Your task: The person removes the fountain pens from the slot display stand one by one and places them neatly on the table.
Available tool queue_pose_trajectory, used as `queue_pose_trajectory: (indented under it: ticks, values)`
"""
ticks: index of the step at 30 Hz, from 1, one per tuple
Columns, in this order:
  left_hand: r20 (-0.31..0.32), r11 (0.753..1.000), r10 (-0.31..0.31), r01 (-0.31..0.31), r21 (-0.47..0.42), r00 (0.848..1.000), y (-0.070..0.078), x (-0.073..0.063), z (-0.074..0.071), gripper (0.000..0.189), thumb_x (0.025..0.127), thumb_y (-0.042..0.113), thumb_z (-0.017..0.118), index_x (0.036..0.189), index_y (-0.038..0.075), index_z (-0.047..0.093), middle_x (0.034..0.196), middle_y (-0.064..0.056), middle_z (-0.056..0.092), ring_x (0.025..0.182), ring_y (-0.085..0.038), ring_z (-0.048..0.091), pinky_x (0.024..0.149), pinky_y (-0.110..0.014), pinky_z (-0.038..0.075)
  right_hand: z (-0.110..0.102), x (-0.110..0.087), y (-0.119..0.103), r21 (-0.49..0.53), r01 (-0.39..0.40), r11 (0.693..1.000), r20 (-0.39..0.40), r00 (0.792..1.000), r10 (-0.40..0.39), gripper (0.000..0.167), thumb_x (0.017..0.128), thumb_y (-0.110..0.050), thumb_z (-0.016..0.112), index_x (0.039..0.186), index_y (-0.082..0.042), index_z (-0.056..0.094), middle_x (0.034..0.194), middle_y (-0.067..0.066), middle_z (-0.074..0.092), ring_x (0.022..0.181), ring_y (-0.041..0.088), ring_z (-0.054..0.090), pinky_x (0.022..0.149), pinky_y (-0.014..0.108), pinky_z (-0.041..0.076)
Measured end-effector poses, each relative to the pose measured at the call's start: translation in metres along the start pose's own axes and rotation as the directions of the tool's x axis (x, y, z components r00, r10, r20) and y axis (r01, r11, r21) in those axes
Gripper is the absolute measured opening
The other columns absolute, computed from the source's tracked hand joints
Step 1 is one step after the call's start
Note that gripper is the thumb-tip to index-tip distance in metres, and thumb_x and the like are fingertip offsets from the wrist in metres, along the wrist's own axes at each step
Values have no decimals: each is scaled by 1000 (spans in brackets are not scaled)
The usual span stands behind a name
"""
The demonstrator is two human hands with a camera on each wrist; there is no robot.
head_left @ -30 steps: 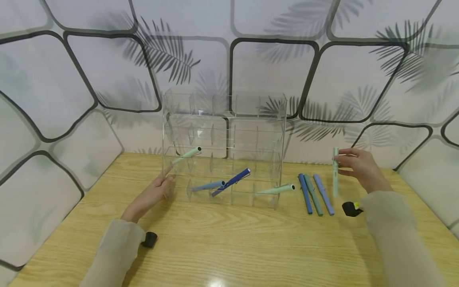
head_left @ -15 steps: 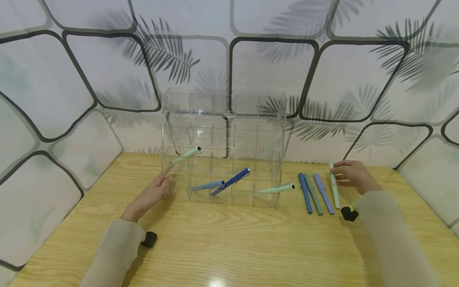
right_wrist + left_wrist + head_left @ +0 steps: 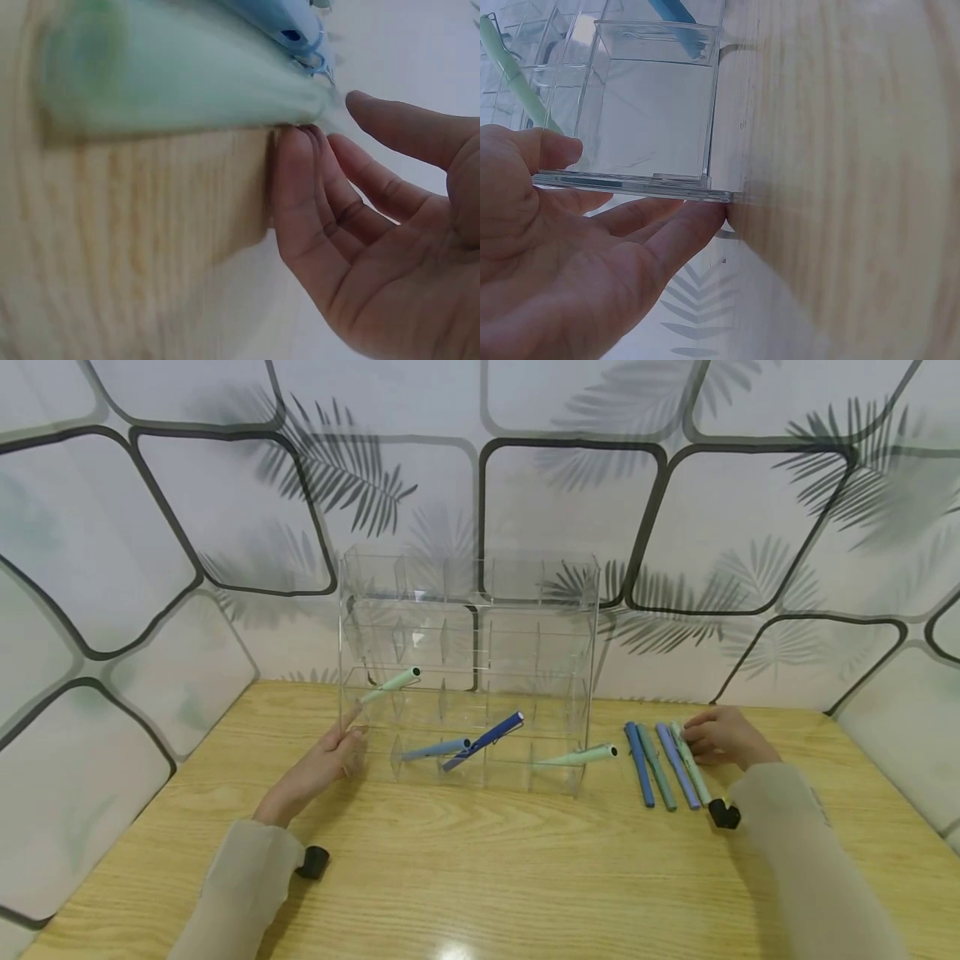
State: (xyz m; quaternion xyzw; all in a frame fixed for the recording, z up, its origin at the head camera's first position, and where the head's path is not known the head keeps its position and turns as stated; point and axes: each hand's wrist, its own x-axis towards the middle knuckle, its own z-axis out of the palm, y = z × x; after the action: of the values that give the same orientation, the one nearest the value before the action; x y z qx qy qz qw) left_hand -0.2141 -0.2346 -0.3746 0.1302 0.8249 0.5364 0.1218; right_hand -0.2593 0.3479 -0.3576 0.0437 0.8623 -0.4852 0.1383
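My left hand (image 3: 311, 772) holds the left side of a clear acrylic pen rack (image 3: 513, 652); in the left wrist view its thumb and fingers lie on opposite faces of the side panel (image 3: 630, 184). At the right, a mint-green pen (image 3: 692, 767) lies on the table alongside a periwinkle pen (image 3: 678, 768). My right hand (image 3: 727, 737) is beside the mint pen's far end. In the right wrist view, the fingertips (image 3: 296, 142) touch or nearly touch that pen, while the thumb stands apart from it.
Leaning in the rack are a mint pen (image 3: 390, 686), a light blue pen (image 3: 435, 749), a dark blue pen (image 3: 483, 742) and another mint pen (image 3: 576, 757). A blue pen (image 3: 640, 766) and a green pen (image 3: 657, 768) lie on the wooden table (image 3: 480, 860). A patterned wall (image 3: 570, 527) stands behind.
My right hand has lowered the mint pen from upright to the table, and it now lies farther left, against the row. The thumb is off it. My left hand has stayed put.
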Motion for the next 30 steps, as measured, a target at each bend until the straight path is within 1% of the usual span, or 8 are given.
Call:
queue_pose_trajectory:
  ticks: [4,9,14,16,20,24,27,30]
  values:
    - [-1,1000,-3,3,4,1000,0,0,0,64,114,33,27,163,9,-7,164,-30,10,145,-51,20,95,-50,38,2,1,-3,-15,-6,1000,38,999,6,35,101,-2,55,124,23,49,84,6,66,73,16,65,69,34,58]
    - [-1,1000,-2,2,13,1000,-1,-1,0,65,114,35,27,163,8,-6,165,-29,10,147,-50,15,96,-51,37,4,0,-4,-26,-7,1000,68,998,9,33,102,-1,54,124,23,50,85,7,68,75,17,67,69,35,58]
    - [-2,1000,-4,4,11,1000,-1,-1,0,64,114,34,27,163,10,-6,164,-29,11,144,-49,23,96,-51,37,4,-3,-8,-20,-11,1000,89,996,13,36,103,-3,55,127,23,48,88,8,69,78,19,68,72,38,58]
    - [0,1000,-6,6,11,1000,-2,-1,1,64,114,34,27,163,10,-6,164,-29,11,144,-49,22,96,-51,37,1,-5,-12,-16,-10,1000,83,996,11,38,102,-4,56,128,23,48,90,8,70,79,19,69,74,39,59]
    - [2,1000,-11,11,12,1000,-1,-1,1,64,114,33,27,163,10,-7,165,-29,11,146,-51,18,98,-52,37,-5,-9,-24,-5,17,1000,59,998,-17,43,103,-7,56,133,21,44,98,8,69,84,18,69,78,40,58]
    - [-3,1000,-14,14,4,1000,-1,-1,1,63,114,32,27,163,10,-6,165,-29,11,143,-47,25,95,-50,36,-12,-16,-43,18,54,998,43,998,-55,46,106,-13,53,138,18,42,106,9,67,90,16,69,83,40,57]
    - [-7,1000,-13,12,-2,1000,0,-1,1,63,114,31,27,163,10,-6,164,-29,11,141,-45,26,93,-49,36,-15,-22,-58,37,90,995,33,995,-91,50,106,-17,55,141,15,39,106,4,66,92,14,68,85,39,57]
    - [-8,1000,-10,10,-3,1000,0,-1,1,63,114,31,27,163,10,-6,164,-31,11,145,-46,21,95,-51,36,-16,-28,-74,32,151,988,24,988,-152,54,107,-19,56,143,15,37,106,-1,66,94,9,67,86,36,56]
